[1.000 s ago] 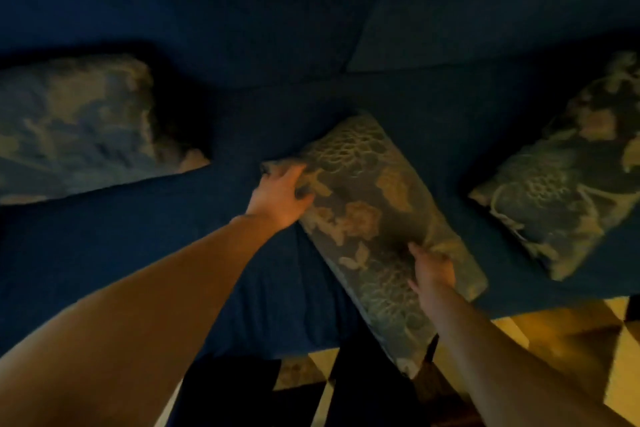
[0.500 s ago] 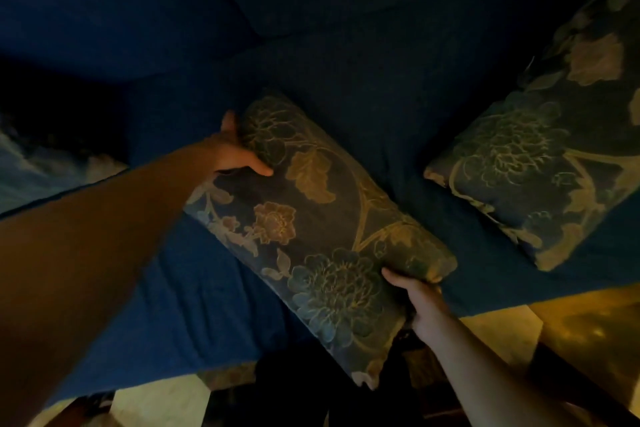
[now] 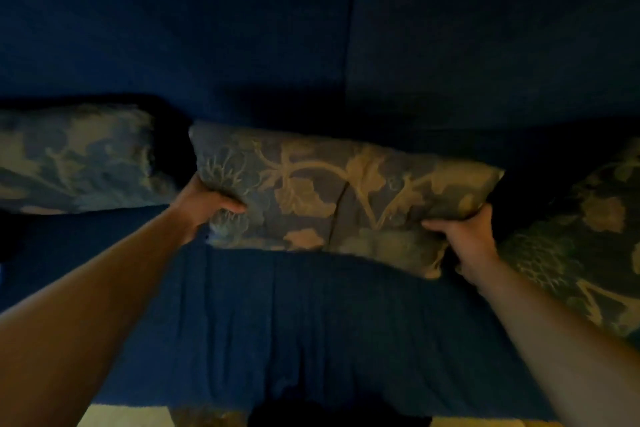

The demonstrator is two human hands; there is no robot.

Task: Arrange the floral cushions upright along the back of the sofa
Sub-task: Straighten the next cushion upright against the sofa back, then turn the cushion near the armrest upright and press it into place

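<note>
Blue sofa [image 3: 311, 322]: left hand [image 3: 204, 199] and right hand [image 3: 467, 236] clamp the middle floral cushion [image 3: 332, 198] at the seat's back edge, seemingly half-raised; next, tilt it upright against the backrest [image 3: 242, 28].

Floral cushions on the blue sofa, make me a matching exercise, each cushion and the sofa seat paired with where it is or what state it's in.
Column one:
1. Middle cushion
2. Left cushion
3. Right cushion
4. Sofa seat

Column two:
A. Cut off by the picture's right edge
B. Bare blue fabric between the two forearms
C. Gripped at both ends, left hand and right hand
D. Untouched, at the picture's left edge

Pairs: 1-C, 2-D, 3-A, 4-B
</note>
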